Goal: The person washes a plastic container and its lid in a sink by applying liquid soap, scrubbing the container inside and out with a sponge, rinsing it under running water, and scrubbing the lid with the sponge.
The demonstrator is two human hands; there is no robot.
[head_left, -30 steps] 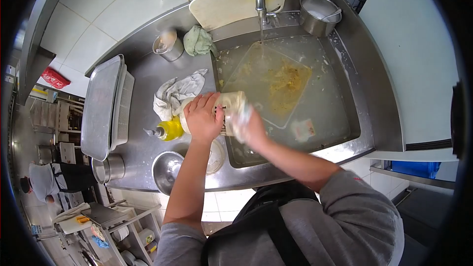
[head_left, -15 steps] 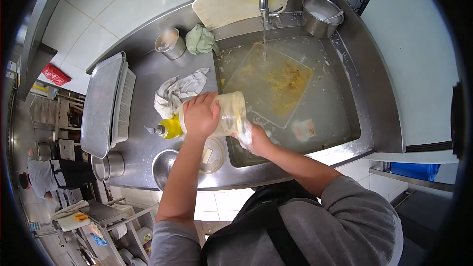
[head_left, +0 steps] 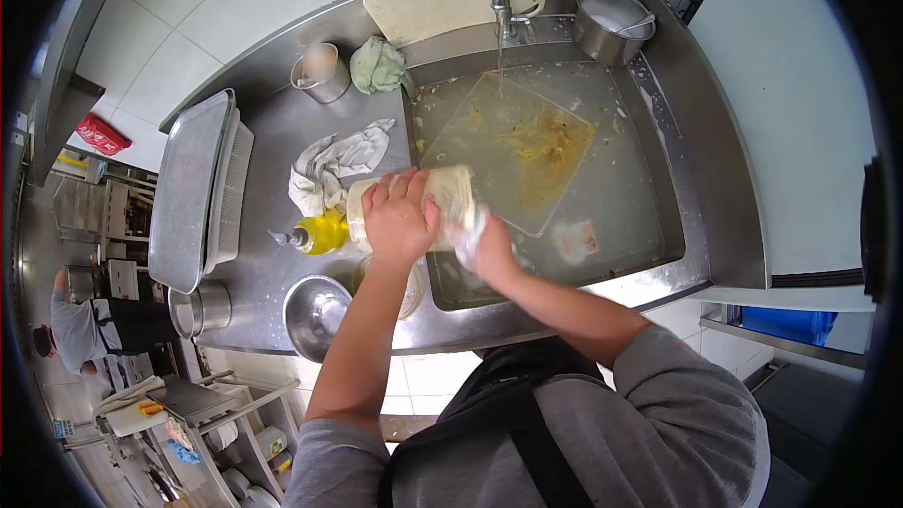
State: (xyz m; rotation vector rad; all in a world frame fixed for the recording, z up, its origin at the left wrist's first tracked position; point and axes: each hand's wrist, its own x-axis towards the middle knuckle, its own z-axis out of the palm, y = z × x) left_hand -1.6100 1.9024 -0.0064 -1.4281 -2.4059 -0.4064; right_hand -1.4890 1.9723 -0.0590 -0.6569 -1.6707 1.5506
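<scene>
My left hand (head_left: 400, 224) is wrapped over a cloudy plastic tub (head_left: 450, 188), which lies tilted on its side above the sink's left edge. At the tub's open end, my right hand (head_left: 495, 256) grips a white sudsy scrubbing cloth (head_left: 467, 237), slightly smeared by motion. The cloth's exact kind is hard to make out. Just left of the tub lies a pump bottle of yellow liquid (head_left: 324, 233). Partly hidden under my left forearm is a round clear lid (head_left: 411, 296), and a steel bowl (head_left: 315, 318) stands beside it.
Water runs from the tap (head_left: 500, 0) into the sink (head_left: 677, 245), where a clear sheet-like lid (head_left: 470, 146) lies submerged with food scraps. Around it are a steel pot (head_left: 609, 38), white cloth (head_left: 343, 162), green cloth (head_left: 378, 66) and stacked trays (head_left: 193, 193). Another person (head_left: 80, 325) stands far left.
My right hand has shifted slightly up with the scrubbing cloth at the tub's open end. The tub has tilted a little in my left hand. The whole view has shifted slightly.
</scene>
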